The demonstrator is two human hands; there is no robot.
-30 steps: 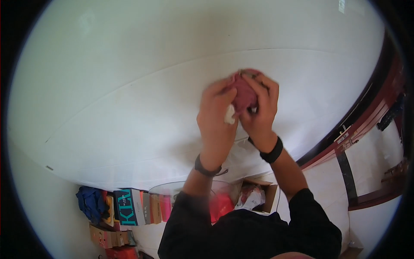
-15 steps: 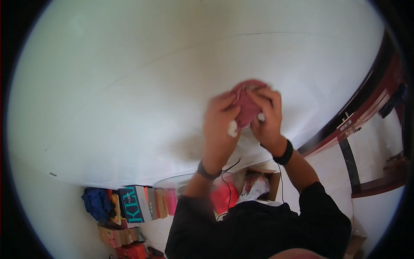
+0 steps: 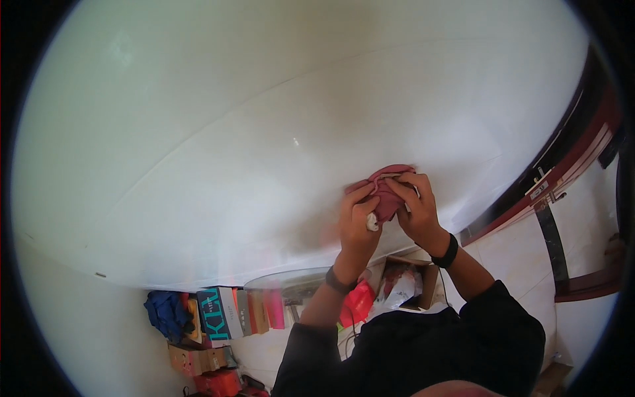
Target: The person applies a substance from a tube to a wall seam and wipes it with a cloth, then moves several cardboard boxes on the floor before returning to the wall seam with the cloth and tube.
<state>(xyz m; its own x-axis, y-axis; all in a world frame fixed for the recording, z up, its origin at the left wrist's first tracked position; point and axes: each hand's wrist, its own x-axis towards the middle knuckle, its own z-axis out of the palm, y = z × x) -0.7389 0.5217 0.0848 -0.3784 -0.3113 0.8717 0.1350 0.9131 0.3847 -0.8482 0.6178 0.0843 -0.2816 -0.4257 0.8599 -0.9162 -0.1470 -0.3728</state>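
Observation:
A dusty-pink piece of cloth (image 3: 390, 199) is bunched up in front of the white wall (image 3: 218, 152), gripped from both sides. My left hand (image 3: 358, 226) pinches its left part between thumb and fingers; a small white piece (image 3: 372, 221) shows by the thumb, its kind unclear. My right hand (image 3: 419, 210) has its fingers curled over the upper right part of the cloth. A fold runs across the top between my fingertips. Each wrist wears a dark band. Whether the cloth touches the wall I cannot tell.
Along the wall's foot stand a blue cloth bundle (image 3: 167, 315), several upright boxes (image 3: 221, 316), a round glass top (image 3: 281, 281), a red bag (image 3: 358, 304) and an open carton (image 3: 428, 281) with plastic bags. At right is a dark red door frame (image 3: 552, 182).
Both hands have come lower and a little to the right in the picture, carrying the cloth along. The cloth looks more folded together, and the view has shifted slightly.

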